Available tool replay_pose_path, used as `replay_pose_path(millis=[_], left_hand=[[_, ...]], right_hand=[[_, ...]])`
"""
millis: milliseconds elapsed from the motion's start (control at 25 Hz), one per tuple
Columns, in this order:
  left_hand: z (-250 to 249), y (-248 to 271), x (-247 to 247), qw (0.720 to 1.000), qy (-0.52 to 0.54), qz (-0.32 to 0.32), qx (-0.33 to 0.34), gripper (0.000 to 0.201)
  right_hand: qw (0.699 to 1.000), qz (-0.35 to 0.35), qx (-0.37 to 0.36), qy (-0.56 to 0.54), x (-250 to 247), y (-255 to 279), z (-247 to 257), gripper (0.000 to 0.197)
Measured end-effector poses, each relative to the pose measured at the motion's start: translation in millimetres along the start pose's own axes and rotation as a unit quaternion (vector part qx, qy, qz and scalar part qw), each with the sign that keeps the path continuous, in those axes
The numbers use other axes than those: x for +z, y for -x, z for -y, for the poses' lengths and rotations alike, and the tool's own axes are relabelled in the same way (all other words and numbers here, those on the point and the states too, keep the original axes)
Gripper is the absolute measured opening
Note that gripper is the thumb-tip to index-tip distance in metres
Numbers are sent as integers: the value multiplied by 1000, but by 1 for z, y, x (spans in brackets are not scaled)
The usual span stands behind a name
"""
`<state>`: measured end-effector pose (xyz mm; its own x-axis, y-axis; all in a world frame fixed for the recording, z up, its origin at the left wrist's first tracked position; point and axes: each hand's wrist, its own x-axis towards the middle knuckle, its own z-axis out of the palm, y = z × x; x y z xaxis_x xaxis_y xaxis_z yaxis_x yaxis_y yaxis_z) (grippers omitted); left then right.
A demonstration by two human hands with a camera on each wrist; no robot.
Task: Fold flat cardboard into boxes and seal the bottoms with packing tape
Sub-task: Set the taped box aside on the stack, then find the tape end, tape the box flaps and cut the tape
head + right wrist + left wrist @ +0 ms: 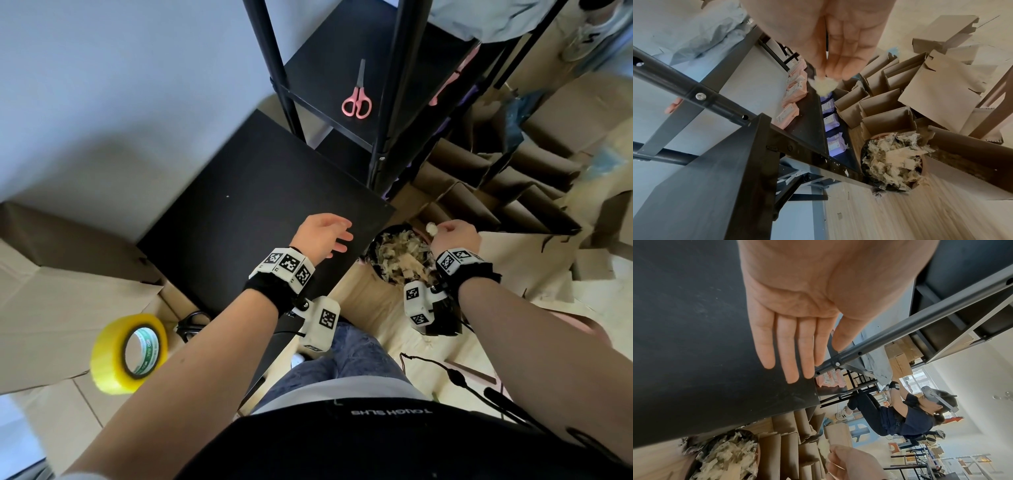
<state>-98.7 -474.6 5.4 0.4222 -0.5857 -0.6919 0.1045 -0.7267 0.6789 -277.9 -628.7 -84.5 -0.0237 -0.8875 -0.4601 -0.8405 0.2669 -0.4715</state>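
My right hand (448, 234) pinches a small crumpled wad of tape (431, 227) (825, 86) above a round bin (402, 255) (894, 164) filled with tape and paper scraps. My left hand (325, 234) (793, 340) hovers flat and empty over the black tabletop (260, 205), fingers straight. A yellow roll of packing tape (128, 353) lies at lower left on flat cardboard (51, 308). Folded-up cardboard boxes (496, 185) (890, 104) stand in a row on the floor to the right. Pink scissors (357, 99) lie on the black shelf.
A black metal shelving rack (387, 102) rises behind the table, with pink and purple packets (795, 91) on a lower shelf. More cardboard sheets (531, 260) cover the floor at right. Another person (910, 415) works in the background of the left wrist view.
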Motion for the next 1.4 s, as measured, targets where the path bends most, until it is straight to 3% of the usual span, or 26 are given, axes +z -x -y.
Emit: replay_pose_path(millis=[560,800,1000,1200,1400], left_hand=[[4,5,-15,1000,12,-8,1,25],[5,18,-32,999,31,-22,22,25],[13,47,-72,994,52,-79,52,26],[51,101,-134,973,99,-197,69,23],[117,164,-187,934,167,-312,47,10]], right_hand=[[999,-6,-11,-31,4,9,9,27],[981,-8,-179,-75,16,58,78,22],[954,25,-278,-111,39,109,140,21],[913,124,-385,-61,86,184,178,16],[841,259,-474,22,147,269,177,16]])
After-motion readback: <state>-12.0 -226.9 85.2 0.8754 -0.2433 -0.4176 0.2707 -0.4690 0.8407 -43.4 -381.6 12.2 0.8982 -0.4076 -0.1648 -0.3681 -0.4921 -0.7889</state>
